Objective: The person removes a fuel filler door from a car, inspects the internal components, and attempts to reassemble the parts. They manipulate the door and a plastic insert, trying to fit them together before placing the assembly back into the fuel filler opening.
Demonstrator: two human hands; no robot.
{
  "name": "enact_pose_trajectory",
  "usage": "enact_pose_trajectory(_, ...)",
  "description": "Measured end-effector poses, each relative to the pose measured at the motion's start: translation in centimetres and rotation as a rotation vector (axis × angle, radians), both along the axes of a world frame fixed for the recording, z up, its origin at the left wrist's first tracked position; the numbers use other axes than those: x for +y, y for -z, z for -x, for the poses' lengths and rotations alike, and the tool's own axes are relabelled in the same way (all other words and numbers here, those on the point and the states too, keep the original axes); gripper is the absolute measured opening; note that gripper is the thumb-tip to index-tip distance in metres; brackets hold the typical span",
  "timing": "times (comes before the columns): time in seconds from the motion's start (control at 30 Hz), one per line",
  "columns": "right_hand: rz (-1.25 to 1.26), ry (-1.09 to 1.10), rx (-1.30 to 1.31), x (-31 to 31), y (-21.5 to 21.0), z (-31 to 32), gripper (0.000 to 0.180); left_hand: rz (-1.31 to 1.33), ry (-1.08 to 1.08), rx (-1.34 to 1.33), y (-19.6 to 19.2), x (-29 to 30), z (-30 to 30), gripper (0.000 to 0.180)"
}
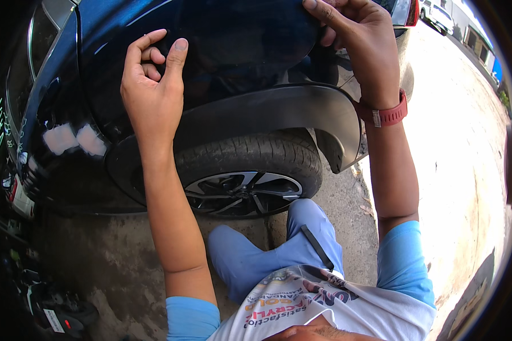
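Note:
Over the dark blue rear side panel [233,51] of a car, my left hand [153,85] is raised with its thumb and bent fingers apart. Nothing shows between them. Farther right and higher, my right hand [361,40] is held close to the panel near the tail light [413,12]. Its fingers are curled in toward the thumb and partly cut off by the upper edge of the picture, so what they hold, if anything, cannot be made out. A dark red watch strap [392,115] circles my right wrist. Below both hands runs the black wheel-arch trim [267,105].
The tyre [250,150] and its alloy wheel [242,193] stand just before my bent knees. Two pale patches [74,140] mark the bodywork at left. Dark equipment [57,310] lies at lower left. Sunlit concrete [455,170] stretches right, toward a parked white vehicle [437,17].

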State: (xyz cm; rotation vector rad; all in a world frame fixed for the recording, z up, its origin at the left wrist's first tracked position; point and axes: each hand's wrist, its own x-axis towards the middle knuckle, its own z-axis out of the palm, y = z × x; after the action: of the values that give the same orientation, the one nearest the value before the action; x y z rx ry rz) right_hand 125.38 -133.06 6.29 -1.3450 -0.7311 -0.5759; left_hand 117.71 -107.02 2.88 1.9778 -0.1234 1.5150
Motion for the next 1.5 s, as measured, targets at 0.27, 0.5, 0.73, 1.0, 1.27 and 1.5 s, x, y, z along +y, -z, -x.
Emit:
enact_pose_trajectory(0.27,-0.006,-0.067,0.03,-0.4,-0.2,0.8,0.018,0.048,0.044,0.029,-0.1,-0.1,0.5,0.042)
enact_pose_trajectory(0.5,-0.065,-0.27,0.034,-0.7,0.2,0.8,0.019,-0.314,-0.091,-0.188,1.4,-3.3,1.6,0.071)
enact_pose_trajectory(0.73,-0.16,-0.464,0.098,-0.4,0.7,4.2,0.023,-0.537,-0.132,-0.331,0.8,-8.1,2.2,0.073)
enact_pose_trajectory(1.0,-0.179,-0.369,-0.205,3.9,2.5,3.4,0.039,-0.186,0.04,-0.293,2.3,-8.0,5.0,0.061)
enact_pose_trajectory(1.27,-0.191,-0.653,-0.167,6.8,3.3,4.7,0.033,-0.219,0.059,-0.212,0.5,-8.6,7.7,0.058)
enact_pose_trajectory(1.5,-0.191,-0.693,-0.156,6.5,3.1,5.0,0.029,-0.24,-0.021,-0.168,-0.2,-9.2,8.8,0.043)
